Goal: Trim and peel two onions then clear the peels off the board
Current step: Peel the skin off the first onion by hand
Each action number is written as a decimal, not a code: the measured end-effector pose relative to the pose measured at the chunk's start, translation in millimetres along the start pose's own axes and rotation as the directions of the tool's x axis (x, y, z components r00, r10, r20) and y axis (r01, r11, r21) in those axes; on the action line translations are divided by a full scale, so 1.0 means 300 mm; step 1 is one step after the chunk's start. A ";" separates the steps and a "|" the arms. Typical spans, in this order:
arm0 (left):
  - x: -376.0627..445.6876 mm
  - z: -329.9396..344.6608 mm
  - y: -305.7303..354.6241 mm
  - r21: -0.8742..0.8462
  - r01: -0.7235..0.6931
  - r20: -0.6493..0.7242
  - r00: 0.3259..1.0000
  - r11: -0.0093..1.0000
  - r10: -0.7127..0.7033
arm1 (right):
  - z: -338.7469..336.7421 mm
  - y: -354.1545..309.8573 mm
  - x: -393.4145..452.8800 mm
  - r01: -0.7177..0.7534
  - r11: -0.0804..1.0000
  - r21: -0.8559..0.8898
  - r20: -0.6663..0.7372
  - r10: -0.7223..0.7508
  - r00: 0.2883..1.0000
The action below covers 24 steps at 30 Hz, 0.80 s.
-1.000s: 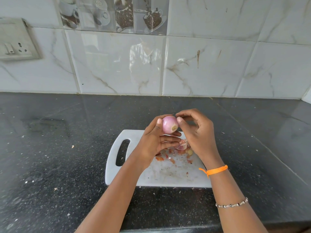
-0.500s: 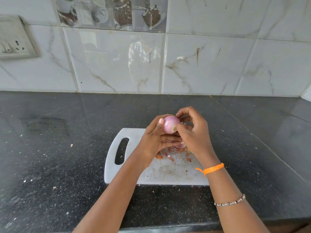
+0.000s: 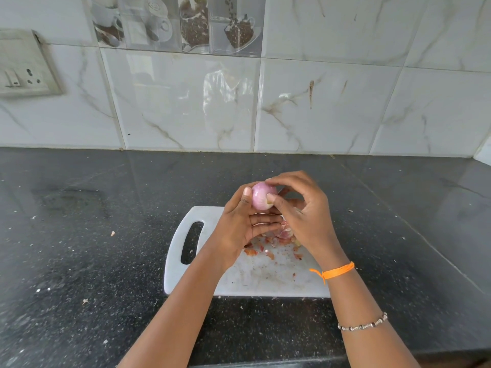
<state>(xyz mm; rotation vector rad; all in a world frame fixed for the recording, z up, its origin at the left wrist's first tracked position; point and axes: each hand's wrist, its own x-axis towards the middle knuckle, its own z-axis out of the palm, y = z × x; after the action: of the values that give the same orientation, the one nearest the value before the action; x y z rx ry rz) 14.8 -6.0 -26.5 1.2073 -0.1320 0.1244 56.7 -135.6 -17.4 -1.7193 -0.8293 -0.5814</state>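
Note:
A small pink peeled onion is held above the white cutting board. My left hand grips it from the left and below, thumb up along its side. My right hand curls over the onion from the right, thumb and fingertips pinching at its pale end and top. Below my hands, a second pinkish onion piece lies on the board, mostly hidden. Orange and pink onion peels are scattered on the board's middle.
The board has a handle slot at its left and lies on a black speckled counter with a few stray flecks. A tiled wall stands behind, with a switch socket at the upper left.
My right hand has closed in over the onion, its fingers now wrapping the top and its thumb on the pale end. The left hand keeps its hold.

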 end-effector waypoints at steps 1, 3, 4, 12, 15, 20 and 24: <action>0.001 -0.001 0.002 -0.007 0.005 -0.009 1.000 1.000 -0.005 | -0.003 0.002 0.002 0.014 1.000 0.007 0.012 -0.014 1.000; 0.000 -0.003 0.006 -0.011 0.014 -0.021 1.000 1.000 -0.014 | -0.010 0.003 0.005 0.023 0.999 0.029 0.015 -0.023 1.000; 0.000 -0.004 0.007 -0.011 0.016 -0.020 1.000 1.000 -0.016 | -0.011 0.004 0.005 0.023 0.999 0.036 0.009 -0.024 1.000; -0.001 -0.006 0.013 -0.005 0.034 0.013 0.999 0.999 -0.034 | -0.013 0.003 0.004 0.005 1.000 0.026 -0.020 -0.004 1.000; 0.003 -0.014 0.011 -0.022 0.004 0.013 1.000 1.000 -0.004 | -0.015 0.008 0.004 -0.029 0.999 0.032 -0.022 0.030 0.999; 0.004 -0.010 0.008 -0.087 0.022 0.069 0.998 0.996 -0.016 | -0.015 0.014 0.007 -0.032 0.999 -0.018 -0.122 0.030 0.992; 0.003 -0.005 0.008 -0.065 -0.002 0.012 1.000 0.998 0.002 | -0.020 0.014 0.006 -0.087 0.996 -0.002 -0.155 0.086 0.984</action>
<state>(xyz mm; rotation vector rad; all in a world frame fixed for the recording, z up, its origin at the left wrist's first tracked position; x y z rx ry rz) 15.4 -3.6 -24.8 1.1437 -0.1472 0.1137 61.2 -141.6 -16.8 -1.6852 -0.6398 -0.6516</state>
